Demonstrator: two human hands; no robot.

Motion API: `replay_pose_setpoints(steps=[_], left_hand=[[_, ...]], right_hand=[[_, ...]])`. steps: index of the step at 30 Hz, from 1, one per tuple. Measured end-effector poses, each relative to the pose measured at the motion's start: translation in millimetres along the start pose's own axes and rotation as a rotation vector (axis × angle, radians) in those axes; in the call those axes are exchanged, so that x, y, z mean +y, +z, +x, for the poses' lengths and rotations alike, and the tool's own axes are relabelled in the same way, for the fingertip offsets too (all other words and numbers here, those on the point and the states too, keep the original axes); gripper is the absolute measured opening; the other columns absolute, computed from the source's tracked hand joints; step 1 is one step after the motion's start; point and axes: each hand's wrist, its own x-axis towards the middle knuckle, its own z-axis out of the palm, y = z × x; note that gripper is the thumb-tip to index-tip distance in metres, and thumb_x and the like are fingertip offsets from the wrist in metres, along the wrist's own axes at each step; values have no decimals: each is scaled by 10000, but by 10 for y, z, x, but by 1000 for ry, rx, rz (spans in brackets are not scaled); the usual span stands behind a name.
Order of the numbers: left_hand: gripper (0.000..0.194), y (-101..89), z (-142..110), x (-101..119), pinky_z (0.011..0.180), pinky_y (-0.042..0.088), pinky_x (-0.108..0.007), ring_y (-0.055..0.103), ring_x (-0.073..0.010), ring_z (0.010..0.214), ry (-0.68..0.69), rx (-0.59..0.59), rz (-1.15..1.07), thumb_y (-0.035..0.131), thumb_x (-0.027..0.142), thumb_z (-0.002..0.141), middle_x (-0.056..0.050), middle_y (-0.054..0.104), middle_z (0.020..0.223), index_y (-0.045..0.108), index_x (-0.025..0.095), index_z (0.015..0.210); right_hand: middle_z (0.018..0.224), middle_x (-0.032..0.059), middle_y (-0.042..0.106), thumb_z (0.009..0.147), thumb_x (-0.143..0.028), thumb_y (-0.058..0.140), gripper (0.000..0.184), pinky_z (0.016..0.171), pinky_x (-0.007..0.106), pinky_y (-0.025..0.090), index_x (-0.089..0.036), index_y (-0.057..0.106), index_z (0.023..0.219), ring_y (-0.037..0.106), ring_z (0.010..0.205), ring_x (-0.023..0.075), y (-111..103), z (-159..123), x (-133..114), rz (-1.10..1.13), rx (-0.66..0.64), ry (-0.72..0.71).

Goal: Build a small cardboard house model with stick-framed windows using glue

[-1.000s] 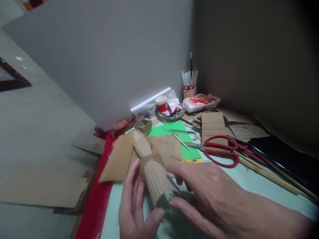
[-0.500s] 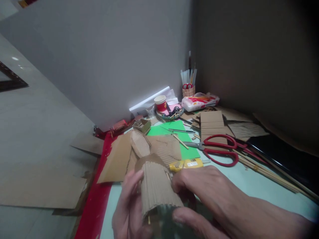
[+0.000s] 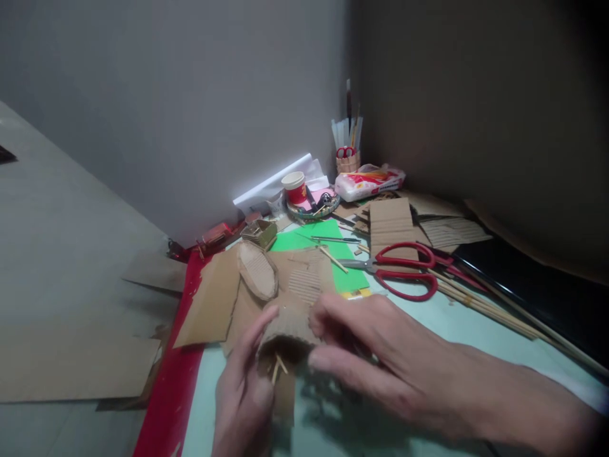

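A curved, arched piece of corrugated cardboard (image 3: 288, 324) is between my hands, its hollow end facing me. My left hand (image 3: 247, 387) grips it on the left, thumb up along its edge. Thin wooden sticks (image 3: 280, 367) show inside the arch. My right hand (image 3: 371, 349) presses on its right side, thumb near the lower edge and fingers curled; the fingertips are partly hidden. Just beyond lies a boat-shaped cardboard piece (image 3: 258, 270) on flat cardboard (image 3: 207, 301). A yellow item (image 3: 356, 294) is mostly covered behind my right hand.
Red-handled scissors (image 3: 404, 270) lie to the right, near bundled wooden sticks (image 3: 490, 308) and a black glossy object (image 3: 537, 298). Farther back are green paper (image 3: 309, 235), a red paper cup (image 3: 294, 188), a tissue pack (image 3: 371, 183) and a stick holder (image 3: 348, 162). Walls rise behind.
The arched cardboard has tilted so that its hollow end faces me more, showing the sticks inside. My right hand has shifted slightly and covers more of the yellow item. The view has moved.
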Motion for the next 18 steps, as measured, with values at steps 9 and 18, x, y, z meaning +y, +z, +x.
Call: replay_pose_setpoints(steps=[9,18], left_hand=[[438,35,-182,252,1045,573,-437,659,-347,1299,-196,-77,-681,680,466,897,-91,777,1304,746,243,1268],[479,-167,-146,292,778,640,-223,758,-265,1125,-178,-118,-729,816,487,807,-47,795,1273,777,310,1251]], right_hand=[[692,-59,538,1089,-393,410,312,590,267,360,-234,496,835,477,604,131,-102,113,253,-140,115,69],[712,72,601,1019,-490,354,381,559,327,316,-238,498,773,543,593,228,-185,-137,740,-495,-16,337]])
